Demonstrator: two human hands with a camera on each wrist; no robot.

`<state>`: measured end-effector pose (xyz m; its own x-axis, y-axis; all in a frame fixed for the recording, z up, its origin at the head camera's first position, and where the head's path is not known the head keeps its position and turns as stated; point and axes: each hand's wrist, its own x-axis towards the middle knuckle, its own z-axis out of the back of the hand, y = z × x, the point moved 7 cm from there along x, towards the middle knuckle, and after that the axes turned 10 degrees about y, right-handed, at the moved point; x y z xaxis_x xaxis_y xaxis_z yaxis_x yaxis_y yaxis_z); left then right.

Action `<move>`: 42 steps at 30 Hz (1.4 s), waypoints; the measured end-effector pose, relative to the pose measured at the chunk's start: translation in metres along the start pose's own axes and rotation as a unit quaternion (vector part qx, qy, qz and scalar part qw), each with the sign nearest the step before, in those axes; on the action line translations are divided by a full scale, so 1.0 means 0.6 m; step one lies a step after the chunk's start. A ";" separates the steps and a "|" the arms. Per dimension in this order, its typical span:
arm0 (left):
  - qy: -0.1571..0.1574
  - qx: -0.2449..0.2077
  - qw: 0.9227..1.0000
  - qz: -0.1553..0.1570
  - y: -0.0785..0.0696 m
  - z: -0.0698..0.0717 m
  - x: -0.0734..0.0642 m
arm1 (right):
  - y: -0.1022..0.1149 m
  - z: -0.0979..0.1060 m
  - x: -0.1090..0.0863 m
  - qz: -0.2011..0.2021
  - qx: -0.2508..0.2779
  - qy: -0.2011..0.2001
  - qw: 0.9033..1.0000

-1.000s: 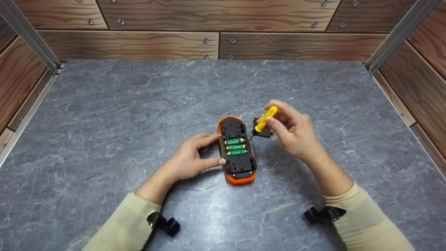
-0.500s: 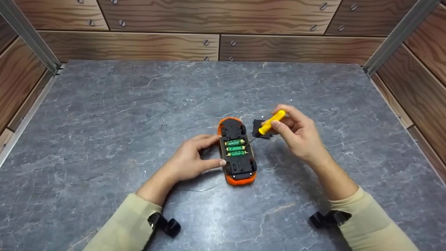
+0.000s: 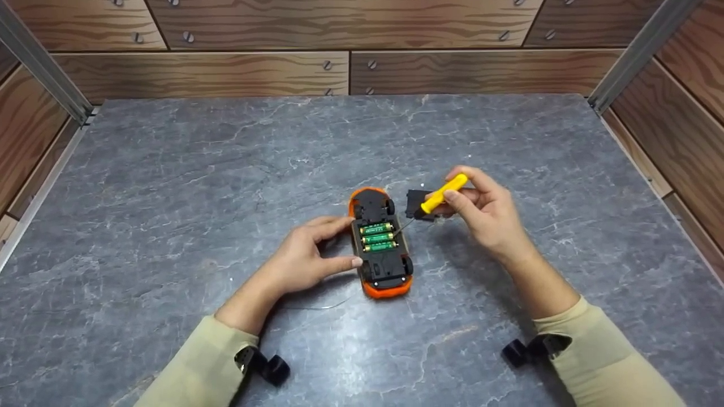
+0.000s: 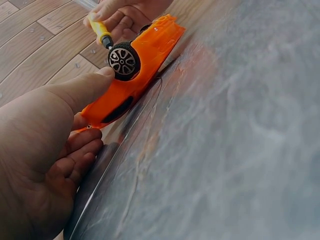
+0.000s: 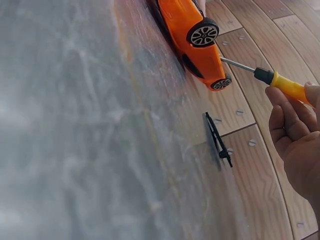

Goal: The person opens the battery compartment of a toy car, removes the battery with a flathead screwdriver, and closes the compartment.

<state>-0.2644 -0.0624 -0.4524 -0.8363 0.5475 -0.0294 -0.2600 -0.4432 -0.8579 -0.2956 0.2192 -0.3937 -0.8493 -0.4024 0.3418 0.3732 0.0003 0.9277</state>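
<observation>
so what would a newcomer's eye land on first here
Probably the orange toy car, lying wheels-up near the middle of the table, with three green batteries bright in its open underside. The yellow-handled screwdriver likely comes next, held in the right grip and slanting down toward those batteries. A black cover lies beside the car, partly hidden by that grip.

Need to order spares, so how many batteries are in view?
3: the far battery, the middle battery and the near battery, side by side in the upturned car. Any beneath the car would be hidden.
</observation>
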 end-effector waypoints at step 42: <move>-0.012 0.006 1.000 -0.024 -0.001 0.003 0.000 | -0.015 0.014 0.002 0.020 0.051 -0.003 0.998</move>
<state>-0.2651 -0.0634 -0.4506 -0.8343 0.5508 0.0249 -0.3064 -0.4256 -0.8515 -0.3031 0.2267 -0.4006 -0.8366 -0.3955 0.3790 0.3665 0.1102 0.9239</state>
